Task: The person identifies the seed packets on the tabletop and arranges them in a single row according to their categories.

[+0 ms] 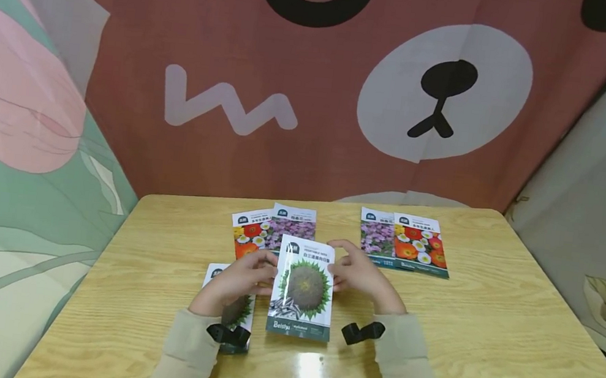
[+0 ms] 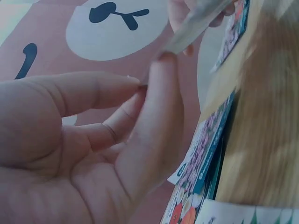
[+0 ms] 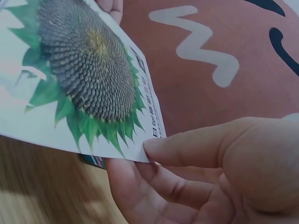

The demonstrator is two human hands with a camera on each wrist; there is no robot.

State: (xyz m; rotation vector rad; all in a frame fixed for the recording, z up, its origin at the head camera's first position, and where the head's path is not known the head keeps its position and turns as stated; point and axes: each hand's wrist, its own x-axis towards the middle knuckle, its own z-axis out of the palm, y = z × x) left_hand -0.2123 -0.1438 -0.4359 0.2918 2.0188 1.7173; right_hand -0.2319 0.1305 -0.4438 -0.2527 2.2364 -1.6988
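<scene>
A sunflower seed packet [image 1: 303,287], white with a green lower band, is held up off the table between both hands. My left hand [image 1: 242,281] pinches its left edge between thumb and fingers; the left wrist view shows the packet nearly edge-on. At the other edge, my right hand [image 1: 361,276] pinches near the upper right corner, the thumb [image 3: 187,144] on the printed face and fingers behind. Beneath my left wrist lies another sunflower seed packet [image 1: 241,315], partly covered by the hand.
Behind the left hand, a poppy seed packet [image 1: 248,238] and a purple-flower packet [image 1: 293,225] overlap. To the right lie a second purple-flower packet [image 1: 378,237] and a second poppy packet [image 1: 421,246]. A printed curtain [image 1: 228,162] hangs behind the wooden table [image 1: 486,344].
</scene>
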